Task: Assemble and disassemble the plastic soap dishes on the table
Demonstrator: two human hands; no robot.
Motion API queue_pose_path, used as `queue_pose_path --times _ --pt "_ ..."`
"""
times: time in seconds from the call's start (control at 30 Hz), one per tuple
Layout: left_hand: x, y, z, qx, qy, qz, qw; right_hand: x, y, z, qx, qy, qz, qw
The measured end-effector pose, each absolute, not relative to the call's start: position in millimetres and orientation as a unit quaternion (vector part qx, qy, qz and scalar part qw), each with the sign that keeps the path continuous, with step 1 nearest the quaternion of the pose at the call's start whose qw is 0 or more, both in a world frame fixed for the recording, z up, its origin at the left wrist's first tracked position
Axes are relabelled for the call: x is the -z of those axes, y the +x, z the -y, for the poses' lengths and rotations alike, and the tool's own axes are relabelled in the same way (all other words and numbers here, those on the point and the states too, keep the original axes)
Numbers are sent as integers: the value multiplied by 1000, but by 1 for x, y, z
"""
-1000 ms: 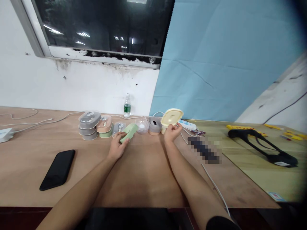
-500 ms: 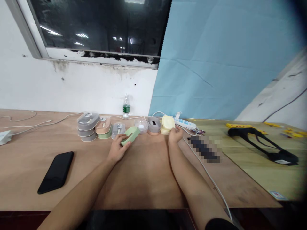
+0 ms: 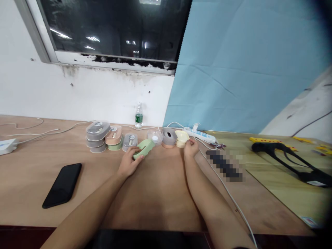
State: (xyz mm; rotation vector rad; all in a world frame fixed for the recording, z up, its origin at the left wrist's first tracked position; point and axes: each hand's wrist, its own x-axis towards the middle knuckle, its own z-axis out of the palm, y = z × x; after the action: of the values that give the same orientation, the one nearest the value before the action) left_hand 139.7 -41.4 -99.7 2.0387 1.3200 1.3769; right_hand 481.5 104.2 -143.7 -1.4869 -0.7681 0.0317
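You are working near the back edge of the surface (image 3: pixel 160 193), with both arms coming in over its front edge. Your left hand (image 3: pixel 129 162) is gripping the green piece (image 3: pixel 147 148), its fingers curling over the near end and the thumb pressing along the side facing you. The piece is pointing towards the back edge and slanting to the right; whether its underside is touching the surface, I cannot tell.

Your right hand (image 3: pixel 191 148) is reaching to the yellow stack (image 3: pixel 181 142), right of the middle along the back edge. Its thumb and fingertips are bunching together at the stack's right rim, but I cannot tell whether they are pinching anything there.

You are probably doing best by working the right fingertips on one rim alone and lifting gently, since thin nested pieces are likely clinging to each other. The grey box (image 3: pixel 169 136) is sitting just left of the stack, so a sideways pull could be knocking it. Behind your right hand, the power strip (image 3: pixel 201 134) is lying towards the back edge; a low wrist could be catching the white cable (image 3: pixel 220 176). A firm but light left grip should be sparing the green piece from flexing.
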Motion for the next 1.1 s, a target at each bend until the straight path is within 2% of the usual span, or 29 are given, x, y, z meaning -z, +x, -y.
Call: queue_pose_path --times 0.47,0.6,0.73,0.93,1.1 --pt "100 138 43 -483 731 -448 178 137 477 -98 -18 -665 336 666" --pt "98 138 44 -477 737 -443 180 123 468 -87 48 -639 356 681" --pt "98 138 44 -476 735 -447 181 113 448 -76 103 -583 461 661" --pt "99 138 43 -500 729 -447 138 110 389 -49 166 -402 703 562" --pt "97 138 46 -554 726 -398 87 112 324 -9 137 -191 856 461"
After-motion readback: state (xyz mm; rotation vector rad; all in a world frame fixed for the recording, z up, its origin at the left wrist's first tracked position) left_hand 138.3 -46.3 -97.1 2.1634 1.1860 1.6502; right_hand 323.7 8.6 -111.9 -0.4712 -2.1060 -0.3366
